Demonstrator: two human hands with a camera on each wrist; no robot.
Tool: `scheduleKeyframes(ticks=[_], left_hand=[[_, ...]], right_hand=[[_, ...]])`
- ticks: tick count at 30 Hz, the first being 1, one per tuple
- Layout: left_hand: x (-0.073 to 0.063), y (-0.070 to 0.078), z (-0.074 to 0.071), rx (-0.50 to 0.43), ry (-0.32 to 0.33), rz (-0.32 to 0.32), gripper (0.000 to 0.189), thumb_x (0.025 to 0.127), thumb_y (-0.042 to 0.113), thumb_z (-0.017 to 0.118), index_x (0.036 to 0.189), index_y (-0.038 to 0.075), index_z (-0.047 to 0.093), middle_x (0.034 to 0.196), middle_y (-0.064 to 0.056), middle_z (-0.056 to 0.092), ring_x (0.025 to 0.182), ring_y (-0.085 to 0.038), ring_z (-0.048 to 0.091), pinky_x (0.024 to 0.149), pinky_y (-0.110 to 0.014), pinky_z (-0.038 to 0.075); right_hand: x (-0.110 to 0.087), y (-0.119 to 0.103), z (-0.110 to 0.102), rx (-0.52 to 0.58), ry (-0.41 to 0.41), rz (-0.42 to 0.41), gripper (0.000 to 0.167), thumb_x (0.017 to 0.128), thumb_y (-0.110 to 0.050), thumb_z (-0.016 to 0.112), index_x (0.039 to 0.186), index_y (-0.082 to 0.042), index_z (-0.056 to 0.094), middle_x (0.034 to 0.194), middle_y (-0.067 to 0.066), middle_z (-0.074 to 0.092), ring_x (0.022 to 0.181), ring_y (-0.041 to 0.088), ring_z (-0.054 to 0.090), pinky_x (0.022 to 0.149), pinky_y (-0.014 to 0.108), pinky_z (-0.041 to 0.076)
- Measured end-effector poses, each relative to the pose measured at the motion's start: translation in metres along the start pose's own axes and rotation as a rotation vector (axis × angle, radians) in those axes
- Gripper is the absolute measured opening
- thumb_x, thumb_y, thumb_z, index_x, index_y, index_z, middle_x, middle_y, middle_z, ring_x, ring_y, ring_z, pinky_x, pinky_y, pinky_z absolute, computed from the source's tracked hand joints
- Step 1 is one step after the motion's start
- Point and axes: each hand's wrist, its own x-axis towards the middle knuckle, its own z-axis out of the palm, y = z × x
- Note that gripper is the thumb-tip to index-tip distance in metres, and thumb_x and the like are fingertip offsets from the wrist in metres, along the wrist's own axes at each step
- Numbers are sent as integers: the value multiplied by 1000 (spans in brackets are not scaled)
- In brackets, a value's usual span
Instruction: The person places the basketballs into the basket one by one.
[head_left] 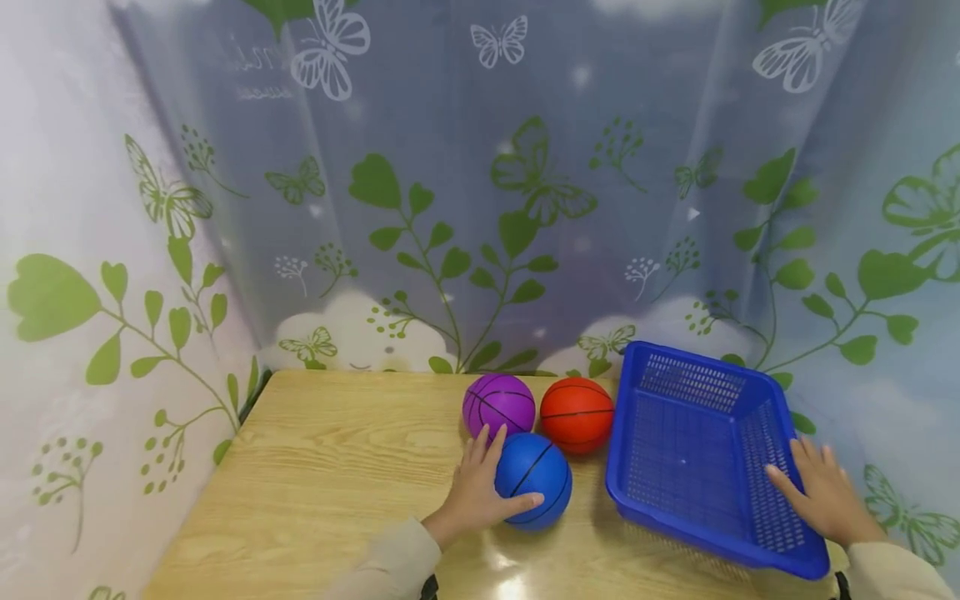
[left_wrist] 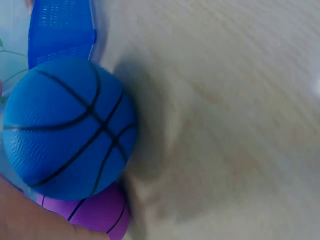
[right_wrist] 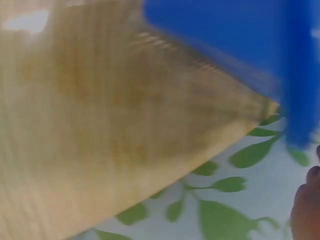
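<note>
Beside and partly over a blue ball [head_left: 534, 483] with black basketball lines, my left hand [head_left: 476, 487] spreads its fingers. Its thumb stretches across the front of the ball, and the fingertips reach to the purple ball [head_left: 498, 403] just behind. In the left wrist view the blue ball [left_wrist: 70, 130] fills the left side, with part of the hand [left_wrist: 35, 215] below it. On the right, my right hand [head_left: 825, 492] grips the right rim of a blue plastic basket [head_left: 618, 450], thumb on the inner side and fingers along the outer. A red ball [head_left: 576, 415] stands between the purple ball and the basket.
All of this is on a wooden table [head_left: 337, 467]. A patterned curtain [head_left: 450, 125] with leaves and butterflies surrounds it at the back and both sides. The basket reaches the table's right edge, and its mesh interior holds no balls.
</note>
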Motion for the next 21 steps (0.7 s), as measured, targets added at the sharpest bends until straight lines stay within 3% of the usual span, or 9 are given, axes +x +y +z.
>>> scheduleKeyframes(ticks=[5,11,21], left_hand=[[-1,-5,13,-85,20,26,113,74,55,76,155,12,11,158,-20,10,141,-50,11,103,-70,26],[0,-3,24,-152,64,32,113,70,48,82,154,13,16,156,-22,14,139,-50,21,100,-66,34],[-4,-3,30,-188,100,37,108,68,45,85,152,15,24,153,-21,22,132,-49,33,97,-63,39]], right_hand=[[-4,9,14,42,-3,1,73,106,-35,24,140,24,-1,138,52,-2,126,66,-14,96,78,-2],[-6,9,19,52,30,3,72,106,-35,24,142,21,-3,141,48,-5,129,62,-17,98,76,-6],[-8,8,19,62,30,11,72,106,-35,23,142,20,-5,142,48,-7,130,60,-19,100,73,-9]])
